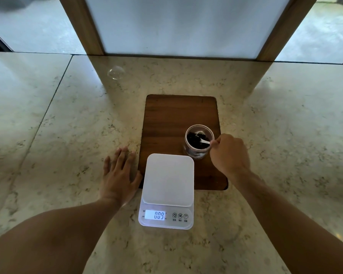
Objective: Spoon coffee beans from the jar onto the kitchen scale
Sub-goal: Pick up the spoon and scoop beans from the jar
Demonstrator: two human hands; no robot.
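1. The right hand (229, 153) is closed in a pinch on the handle of a white spoon (203, 141), at the near right edge of the clear jar (199, 142).
2. From that grip the spoon runs away and to the left, down into the jar, so its long axis slants from the fingers toward the jar's far left wall. The bowl sits among the dark coffee beans (193, 138); whether it is loaded cannot be told.
3. The jar stands upright on the wooden board (176, 115), just left of the gripping fingers and touching or nearly touching them.
4. The kitchen scale (167, 186) lies to the left of the grip and nearer the person, its white platform bare of beans and its lit display close to zero. Its far edge overlaps the board just beside the jar's base.
5. The coming move likely turns on this: the spoon must lift clear of the jar rim, then travel left and toward the person, a short path, kept level over the platform.
6. The left hand (120, 178) lies flat with fingers spread on the stone counter (48, 135), holding nothing, left of the scale. The right hand is nearer the jar.
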